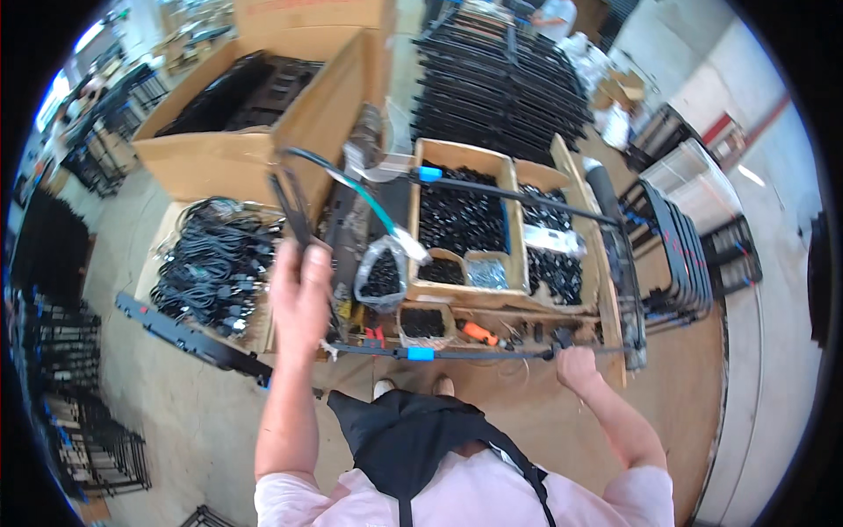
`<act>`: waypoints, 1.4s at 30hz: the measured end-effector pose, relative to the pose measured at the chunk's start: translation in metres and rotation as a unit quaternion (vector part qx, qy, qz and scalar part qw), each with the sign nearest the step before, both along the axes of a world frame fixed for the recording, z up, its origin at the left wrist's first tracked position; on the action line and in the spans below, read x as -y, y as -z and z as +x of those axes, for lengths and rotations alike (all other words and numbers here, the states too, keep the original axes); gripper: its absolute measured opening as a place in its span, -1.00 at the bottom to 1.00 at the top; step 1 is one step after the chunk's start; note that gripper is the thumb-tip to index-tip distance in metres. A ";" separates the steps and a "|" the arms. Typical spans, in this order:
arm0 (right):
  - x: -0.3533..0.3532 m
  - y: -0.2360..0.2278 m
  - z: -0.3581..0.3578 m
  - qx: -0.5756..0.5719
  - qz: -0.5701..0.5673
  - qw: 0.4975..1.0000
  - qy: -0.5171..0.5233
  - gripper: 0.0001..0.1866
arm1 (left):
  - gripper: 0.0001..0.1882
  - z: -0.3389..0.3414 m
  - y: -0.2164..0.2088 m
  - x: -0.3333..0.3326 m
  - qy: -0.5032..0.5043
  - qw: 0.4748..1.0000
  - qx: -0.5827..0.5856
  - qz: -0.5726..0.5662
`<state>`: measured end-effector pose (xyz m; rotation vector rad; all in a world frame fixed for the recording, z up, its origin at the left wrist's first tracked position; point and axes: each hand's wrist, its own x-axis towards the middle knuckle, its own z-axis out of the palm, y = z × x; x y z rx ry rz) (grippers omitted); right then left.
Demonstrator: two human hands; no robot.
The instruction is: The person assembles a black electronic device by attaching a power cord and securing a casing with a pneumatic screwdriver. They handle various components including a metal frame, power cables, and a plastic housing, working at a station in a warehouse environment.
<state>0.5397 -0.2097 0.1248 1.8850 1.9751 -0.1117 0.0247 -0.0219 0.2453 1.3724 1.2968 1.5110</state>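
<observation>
My left hand [301,285] is raised between the cable pile and the parts bench. Its fingers are closed on a thin black looped strip [290,204], blurred, whose exact kind I cannot make out. A cable with a green section [373,204] arcs from near the strip's top toward the parts box. Across the bench lies a black metal frame [474,355], with blue tape [421,354] on its near bar and more on its far bar. My right hand [577,367] is closed around the near bar, towards its right end.
Wooden boxes [522,294] hold small black parts, beside a clear bag [380,274] of them. An orange-handled tool [477,332] lies along the bench's near side. Coiled cables [215,263] fill a tray at left, below a large carton [206,167]. Stacked black frames [500,79] stand behind.
</observation>
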 end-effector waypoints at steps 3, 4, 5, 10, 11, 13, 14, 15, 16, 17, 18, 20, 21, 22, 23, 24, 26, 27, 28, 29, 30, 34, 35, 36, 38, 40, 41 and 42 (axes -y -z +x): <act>-0.008 0.001 0.005 0.031 -0.004 0.999 0.019 -0.79 | -0.78 0.056 0.059 0.015 0.016 0.982 -0.139 0.128; -0.005 -0.003 0.000 -0.007 0.039 0.999 -0.010 -0.81 | -0.77 0.071 0.064 0.025 0.073 0.987 -0.126 0.069; -0.003 -0.004 -0.005 -0.049 0.080 0.995 -0.042 -0.84 | -0.77 0.078 0.070 0.035 0.128 0.985 -0.117 0.009; -0.006 -0.020 -0.022 -0.050 0.084 0.995 -0.024 -0.72 | -0.69 0.104 0.110 0.061 0.210 0.955 -0.176 -0.111; -0.004 -0.019 -0.018 0.009 -0.005 1.000 -0.005 -0.72 | -0.68 0.106 0.120 0.062 0.216 0.950 -0.193 -0.116; -0.012 -0.010 -0.007 0.122 -0.175 0.977 0.025 -0.72 | -0.66 0.109 0.131 0.067 0.213 0.953 -0.187 -0.110; -0.010 -0.007 -0.007 0.097 -0.115 0.987 0.053 -0.69 | -0.66 0.110 0.134 0.066 0.208 0.955 -0.185 -0.105; -0.009 -0.004 -0.005 0.047 -0.056 0.997 0.029 -0.72 | -0.65 0.109 0.136 0.064 0.208 0.953 -0.192 -0.106; -0.008 -0.010 -0.016 -0.005 0.001 1.000 0.008 -0.75 | -0.65 0.107 0.137 0.061 0.210 0.951 -0.200 -0.108; -0.008 -0.013 -0.022 -0.056 0.058 0.997 -0.013 -0.76 | -0.64 0.106 0.138 0.061 0.212 0.948 -0.208 -0.111; -0.005 -0.007 -0.016 -0.006 -0.004 1.000 0.010 -0.77 | -0.64 0.106 0.141 0.062 0.217 0.948 -0.200 -0.118; -0.009 -0.004 -0.005 0.097 -0.117 0.987 0.058 -0.77 | -0.63 0.108 0.143 0.059 0.229 0.949 -0.183 -0.120; -0.008 -0.002 -0.002 0.036 -0.055 0.997 0.040 -0.77 | -0.63 0.108 0.144 0.056 0.238 0.944 -0.188 -0.132; -0.009 -0.011 -0.014 -0.026 0.004 0.999 0.020 -0.77 | -0.62 0.106 0.143 0.056 0.246 0.938 -0.193 -0.149; -0.009 -0.016 -0.020 -0.089 0.062 0.994 0.000 -0.78 | -0.62 0.105 0.142 0.056 0.254 0.932 -0.199 -0.166; -0.006 -0.008 -0.013 -0.027 -0.011 0.999 0.018 -0.77 | -0.70 0.105 0.141 0.056 0.261 0.921 -0.179 -0.227; -0.011 -0.002 0.000 0.101 -0.144 0.983 0.059 -0.74 | -0.70 0.106 0.141 0.055 0.282 0.916 -0.172 -0.228; -0.008 0.000 0.004 0.045 -0.083 0.994 0.046 -0.76 | -0.69 0.107 0.141 0.054 0.292 0.913 -0.169 -0.228; -0.015 -0.008 -0.009 -0.016 -0.028 0.999 0.022 -0.78 | -0.69 0.105 0.140 0.053 0.286 0.910 -0.177 -0.241; -0.012 -0.015 -0.017 -0.074 0.027 0.997 0.008 -0.79 | -0.68 0.105 0.135 0.051 0.291 0.905 -0.183 -0.251; -0.009 -0.011 -0.016 -0.025 -0.024 0.999 0.033 -0.78 | -0.67 0.105 0.133 0.051 0.295 0.899 -0.189 -0.261; -0.022 -0.023 -0.031 0.008 -0.099 0.993 0.067 -0.69 | -0.60 0.103 0.142 0.055 0.302 0.900 -0.146 -0.280; -0.025 -0.029 -0.039 -0.025 -0.093 0.994 0.060 -0.65 | -0.60 0.101 0.146 0.056 0.301 0.898 -0.145 -0.284; -0.020 -0.012 -0.032 -0.042 -0.052 0.997 0.040 -0.65 | -0.60 0.099 0.150 0.057 0.301 0.897 -0.144 -0.289; 0.000 0.024 -0.009 -0.070 0.038 0.997 0.007 -0.63 | -0.60 0.099 0.145 0.058 0.313 0.898 -0.126 -0.282; -0.005 0.028 -0.018 -0.086 0.006 0.988 0.125 -0.62 | -0.59 0.095 0.144 0.060 0.315 0.897 -0.116 -0.287; -0.007 0.028 -0.023 -0.092 -0.010 0.978 0.185 -0.62 | -0.58 0.094 0.143 0.061 0.315 0.896 -0.112 -0.291; -0.005 0.030 -0.024 -0.084 0.000 0.976 0.201 -0.60 | -0.57 0.093 0.143 0.063 0.316 0.895 -0.109 -0.295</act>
